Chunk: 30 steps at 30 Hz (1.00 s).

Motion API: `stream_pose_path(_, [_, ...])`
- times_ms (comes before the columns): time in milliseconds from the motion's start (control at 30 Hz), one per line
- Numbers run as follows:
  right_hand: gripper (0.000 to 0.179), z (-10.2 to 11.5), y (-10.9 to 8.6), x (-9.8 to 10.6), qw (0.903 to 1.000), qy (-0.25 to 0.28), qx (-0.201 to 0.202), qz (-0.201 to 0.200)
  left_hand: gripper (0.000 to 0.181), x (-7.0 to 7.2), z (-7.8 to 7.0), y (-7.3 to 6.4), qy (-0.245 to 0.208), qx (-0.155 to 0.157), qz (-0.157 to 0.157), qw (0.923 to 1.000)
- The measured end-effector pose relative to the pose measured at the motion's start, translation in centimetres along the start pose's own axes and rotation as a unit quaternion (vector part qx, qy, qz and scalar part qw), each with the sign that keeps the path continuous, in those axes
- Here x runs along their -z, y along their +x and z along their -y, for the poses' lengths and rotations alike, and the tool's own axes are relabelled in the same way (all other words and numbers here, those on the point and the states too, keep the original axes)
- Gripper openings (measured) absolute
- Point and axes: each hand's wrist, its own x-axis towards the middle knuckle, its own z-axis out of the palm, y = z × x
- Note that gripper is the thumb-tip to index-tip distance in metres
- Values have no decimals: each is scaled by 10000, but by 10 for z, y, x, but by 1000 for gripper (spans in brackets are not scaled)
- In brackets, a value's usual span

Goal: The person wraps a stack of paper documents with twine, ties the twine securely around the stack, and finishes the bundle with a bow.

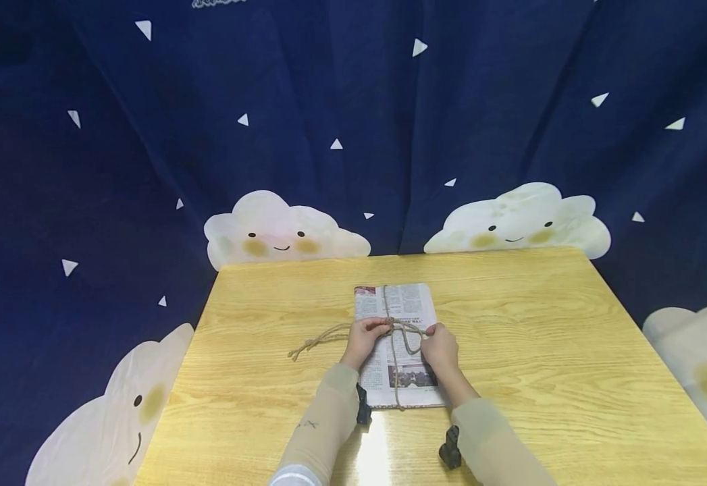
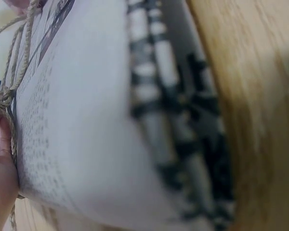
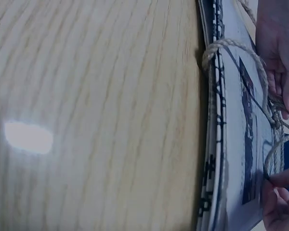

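A stack of folded newspapers (image 1: pixel 410 305) lies on the wooden table, bound crosswise with brown twine (image 1: pixel 396 368). The twine crosses at a knot (image 1: pixel 391 321) near the middle of the top sheet, with a loop on its right side. My left hand (image 1: pixel 362 339) pinches the twine just left of the knot. Between its thumb and fingers, my right hand (image 1: pixel 441 349) holds the loop near the stack's right edge. Loose twine ends (image 1: pixel 307 347) trail left across the tabletop. In the right wrist view, a twine strand (image 3: pixel 229 43) wraps over the stack's layered edge.
The wooden table (image 1: pixel 547 351) extends to both sides of the stack. Behind it and along its sides hangs a dark blue curtain (image 1: pixel 304 81) with white triangles and smiling clouds. Black wrist cameras sit on both forearms, close to the stack's near edge.
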Motion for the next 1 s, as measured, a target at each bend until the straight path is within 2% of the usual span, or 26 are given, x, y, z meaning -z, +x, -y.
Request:
stream_pose_path(133, [7,1,-1,-2,9997,-165,106,-136,19,0,0,1,14,1,-10,10000])
stream_pose_path(267, [31,2,-5,-2,9986,-474,26,213,18,0,0,0,60,-8,-60,10000])
stream_pose_path(333, [31,2,-6,-2,9982,-551,119,194,18,0,0,1,74,-30,-52,10000])
stream_pose_path(467, [13,0,1,-6,9959,-369,739,-360,18,0,3,3,35,-150,17,9999])
stream_pose_path(533, [5,-1,9,-7,9927,-202,1073,-507,17,1,3,2,21,-211,56,9998])
stream_pose_path(667, [5,-2,23,-10,9901,10,1393,-162,17,0,1,1,83,-342,27,9994])
stream_pose_path(800, [8,-4,28,-16,9876,71,1552,212,18,0,1,1,85,-293,49,9995])
stream_pose_path(933, [10,-6,28,-19,9833,168,1769,383,16,-1,7,5,-2,-188,25,9998])
stream_pose_path(1000, [9,-6,28,-20,9810,171,1885,427,15,-2,15,9,37,-235,-13,9997])
